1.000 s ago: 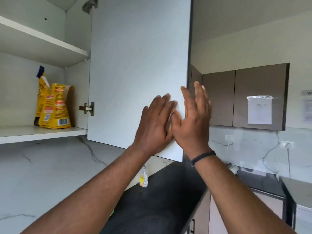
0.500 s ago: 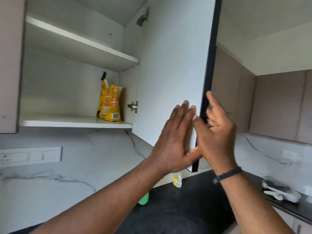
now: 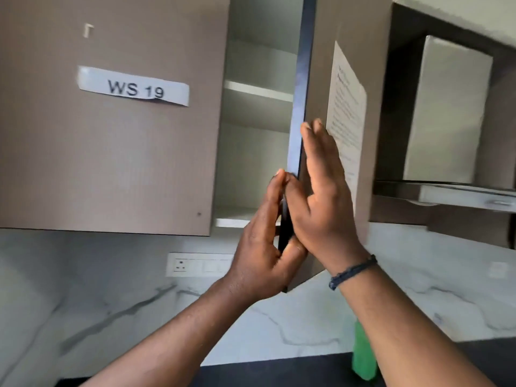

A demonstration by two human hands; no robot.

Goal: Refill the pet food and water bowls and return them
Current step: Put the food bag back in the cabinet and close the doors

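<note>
The brown cabinet door (image 3: pixel 321 79) stands almost edge-on to me, partly ajar. My left hand (image 3: pixel 262 247) is curled around the door's dark front edge from the inner side. My right hand (image 3: pixel 324 196) lies flat on the door's outer face, fingers straight and pointing up. Through the gap I see white shelves (image 3: pixel 257 90) with nothing visible on them. The yellow pet food bag is hidden behind the door. No bowls are in view.
A printed sheet (image 3: pixel 346 113) is taped to the door's outer face. The neighbouring shut door carries a "WS 19" label (image 3: pixel 134 89). A wall socket (image 3: pixel 195 264) sits below, a green bottle (image 3: pixel 363 356) stands on the dark counter (image 3: pixel 279 372), and a range hood (image 3: pixel 446 191) hangs at right.
The door has swung from wide open to nearly shut, with both hands following it. The food bag on the shelf has dropped out of sight behind it. My view has shifted left.
</note>
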